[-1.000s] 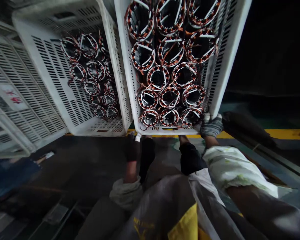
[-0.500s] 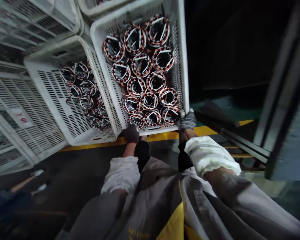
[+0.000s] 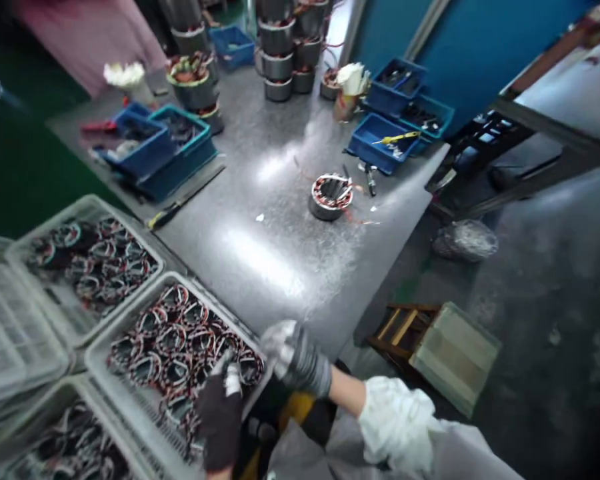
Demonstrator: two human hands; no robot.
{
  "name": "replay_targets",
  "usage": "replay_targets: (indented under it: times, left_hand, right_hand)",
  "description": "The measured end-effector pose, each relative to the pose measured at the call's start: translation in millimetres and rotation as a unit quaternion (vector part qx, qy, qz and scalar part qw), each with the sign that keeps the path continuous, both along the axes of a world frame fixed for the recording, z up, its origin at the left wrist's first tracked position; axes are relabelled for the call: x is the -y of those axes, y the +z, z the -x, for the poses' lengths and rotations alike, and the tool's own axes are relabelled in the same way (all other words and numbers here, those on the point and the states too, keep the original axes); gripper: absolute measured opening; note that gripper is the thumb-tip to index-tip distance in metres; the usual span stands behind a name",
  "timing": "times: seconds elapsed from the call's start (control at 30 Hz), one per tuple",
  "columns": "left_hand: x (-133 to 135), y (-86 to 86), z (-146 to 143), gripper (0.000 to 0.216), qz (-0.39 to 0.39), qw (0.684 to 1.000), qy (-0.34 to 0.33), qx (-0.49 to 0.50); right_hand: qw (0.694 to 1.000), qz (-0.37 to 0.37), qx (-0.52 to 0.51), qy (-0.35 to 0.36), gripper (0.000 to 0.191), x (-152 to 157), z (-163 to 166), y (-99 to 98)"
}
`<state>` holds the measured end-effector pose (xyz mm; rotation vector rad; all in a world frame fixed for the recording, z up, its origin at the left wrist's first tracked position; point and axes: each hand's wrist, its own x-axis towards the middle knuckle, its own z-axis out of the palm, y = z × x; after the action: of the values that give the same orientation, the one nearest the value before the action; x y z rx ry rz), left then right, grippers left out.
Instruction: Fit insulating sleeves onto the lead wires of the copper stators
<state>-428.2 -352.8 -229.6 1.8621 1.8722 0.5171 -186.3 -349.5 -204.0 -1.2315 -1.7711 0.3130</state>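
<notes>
The white crate full of copper-wound stators sits at the near left corner of the grey surface, just beside a second filled crate further left. The left hand, in a dark glove, lies over the crate's near end among the stators; whether its fingers are clamped on anything I cannot tell. The right hand, in a grey glove, is at the crate's right rim, fingers curled, grip blurred. A lone stator stands mid-surface, near blue bins.

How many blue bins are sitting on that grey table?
6, perhaps more hidden: two at left, one at the back, three at right.
</notes>
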Motion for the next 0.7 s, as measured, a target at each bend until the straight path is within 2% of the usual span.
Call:
replay_targets:
  times: [0.07, 0.17, 0.2, 0.23, 0.27, 0.33, 0.4, 0.47, 0.53, 0.6, 0.63, 0.67, 0.7]
  left_hand:
    - [-16, 25.4, -62, 0.045, -0.042, 0.997, -0.065, 0.030]
    - [-36, 51.6, -141, 0.039, -0.053, 0.989, -0.131, 0.039]
    - [-46, 57.7, -161, 0.038, -0.051, 0.987, -0.144, 0.045]
    - [-57, 63.0, -178, 0.038, -0.049, 0.986, -0.153, 0.053]
    - [-70, 68.1, -194, 0.038, -0.047, 0.985, -0.155, 0.066]
    - [-101, 77.6, -219, 0.039, -0.045, 0.984, -0.137, 0.104]
    - [-133, 85.2, -241, 0.044, -0.034, 0.982, -0.102, 0.156]
    - [-158, 88.8, -259, 0.053, -0.005, 0.979, -0.062, 0.192]
    - [-170, 87.9, -268, 0.059, 0.046, 0.975, -0.042, 0.213]
    - [-166, 85.2, -265, 0.057, 0.098, 0.968, -0.037, 0.227]
    - [-159, 84.6, -259, 0.054, 0.118, 0.965, -0.034, 0.232]
    - [-150, 85.0, -251, 0.052, 0.133, 0.963, -0.025, 0.233]
    - [-139, 86.4, -241, 0.051, 0.145, 0.962, -0.008, 0.230]
  right_hand:
    - [0.981, 0.054, 0.050, -0.180, 0.033, -39, -85, 20.3]
    - [0.924, 0.126, 0.097, -0.349, 0.040, -105, -205, 56.0]
    - [0.908, 0.149, 0.110, -0.376, 0.043, -126, -235, 65.8]
    - [0.902, 0.175, 0.127, -0.374, 0.043, -145, -258, 73.3]
    - [0.906, 0.205, 0.147, -0.340, 0.042, -160, -273, 78.0]
    - [0.914, 0.257, 0.171, -0.265, 0.042, -179, -280, 79.2]
    - [0.913, 0.295, 0.169, -0.227, 0.045, -178, -264, 73.2]
    - [0.916, 0.308, 0.147, -0.211, 0.048, -158, -238, 67.1]
    - [0.938, 0.294, 0.109, -0.150, 0.044, -129, -222, 66.2]
    - [0.958, 0.263, 0.050, -0.107, 0.035, -104, -231, 69.6]
    - [0.962, 0.249, 0.020, -0.114, 0.032, -97, -246, 70.6]
    - [0.951, 0.245, -0.010, -0.188, 0.030, -97, -269, 69.7]
    - [0.937, 0.247, -0.019, -0.248, 0.036, -103, -295, 66.1]
